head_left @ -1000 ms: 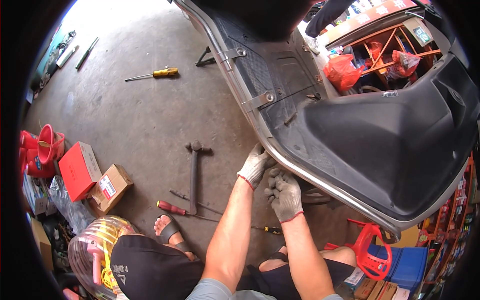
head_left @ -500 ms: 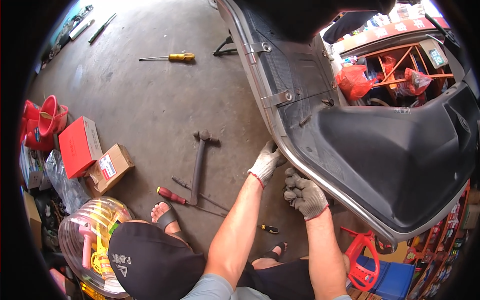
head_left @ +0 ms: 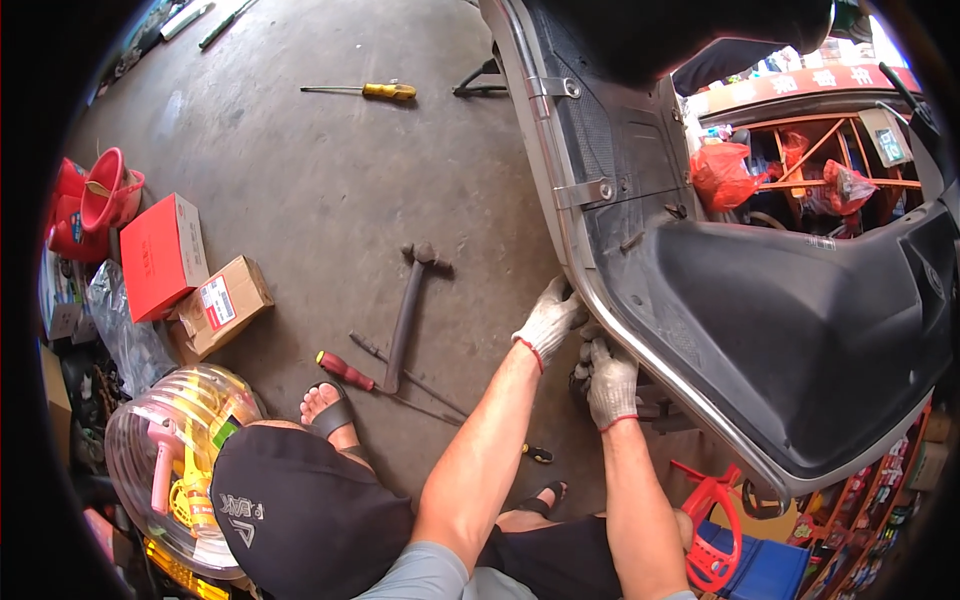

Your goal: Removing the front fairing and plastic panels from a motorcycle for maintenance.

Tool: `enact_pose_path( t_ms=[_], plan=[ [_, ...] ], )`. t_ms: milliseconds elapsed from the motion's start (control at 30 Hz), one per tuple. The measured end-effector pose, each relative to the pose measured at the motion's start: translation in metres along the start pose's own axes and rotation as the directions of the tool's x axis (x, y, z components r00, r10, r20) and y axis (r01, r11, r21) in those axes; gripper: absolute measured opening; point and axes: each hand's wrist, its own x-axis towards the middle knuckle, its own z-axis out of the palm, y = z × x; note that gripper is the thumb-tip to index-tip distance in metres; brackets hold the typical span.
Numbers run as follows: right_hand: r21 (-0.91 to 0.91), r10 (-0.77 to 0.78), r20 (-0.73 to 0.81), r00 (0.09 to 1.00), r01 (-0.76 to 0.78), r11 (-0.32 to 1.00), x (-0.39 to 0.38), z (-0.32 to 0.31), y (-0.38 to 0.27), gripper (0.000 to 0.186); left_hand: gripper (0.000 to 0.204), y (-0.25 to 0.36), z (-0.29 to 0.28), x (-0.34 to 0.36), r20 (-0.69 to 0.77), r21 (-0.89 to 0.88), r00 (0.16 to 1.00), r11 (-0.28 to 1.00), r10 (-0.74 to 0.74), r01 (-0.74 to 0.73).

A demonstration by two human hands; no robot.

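Note:
My left hand (head_left: pixel 548 315), in a white knit glove, reaches to the outer underside of the scooter's bent metal side rail (head_left: pixel 627 338), with its fingertips partly out of sight. Beside it, lower and to the right, my right hand (head_left: pixel 609 380), also gloved, has curled fingers under the rail; what they grip is hidden. The black plastic scooter body (head_left: pixel 760 340) spans the right side. On the floor to the left of my hands lie a hammer (head_left: pixel 405 320), a red-handled screwdriver (head_left: pixel 345 369) and a thin dark rod (head_left: pixel 365 345). A yellow-handled screwdriver (head_left: pixel 388 91) lies farther off.
Red buckets (head_left: pixel 105 200), a red box (head_left: pixel 160 255), a cardboard box (head_left: pixel 225 305) and a clear tub of toys (head_left: pixel 150 470) line the left. A red plastic seat (head_left: pixel 712 530) is lower right. Past the scooter are shelves (head_left: pixel 820 160) and another person's dark-clothed leg (head_left: pixel 720 65).
The view has shifted, so floor items sit farther right and higher in the picture. My right hand has moved up closer under the rail, its fingers turned more upward.

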Motion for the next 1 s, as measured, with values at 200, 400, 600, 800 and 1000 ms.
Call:
enact_pose_path(
  t_ms=[200, 400, 600, 800, 1000],
  plan=[
    [0.08, 0.077, 0.052, 0.996, -0.081, 0.993, -0.009, 0.007, -0.011, 0.008, 0.055, 0.0, -0.002, -0.002, -0.048, 0.034, 0.998, 0.998, 0.05, -0.048],
    [-0.055, -0.135, 0.007, 0.991, 0.135, 0.989, 0.0, 0.006, 0.013, 0.009, 0.053, 0.007, 0.001, 0.001, -0.011, 0.017, 1.0, 1.0, 0.014, -0.014],
    [-0.06, -0.083, -0.026, 0.996, 0.082, 0.995, -0.007, 0.01, 0.013, 0.012, 0.06, 0.003, 0.001, 0.005, -0.086, 0.177, 0.993, 0.982, 0.079, -0.062],
    [-0.119, -0.057, -0.068, 0.996, 0.049, 0.992, 0.0, 0.007, 0.016, 0.01, 0.069, 0.004, 0.006, 0.006, -0.125, 0.239, 0.986, 0.968, 0.106, -0.074],
    [-0.187, 0.031, -0.053, 0.998, -0.04, 0.981, -0.005, 0.009, -0.015, 0.012, 0.065, -0.001, 0.01, 0.005, -0.183, 0.335, 0.974, 0.94, 0.137, -0.069]
  ],
)
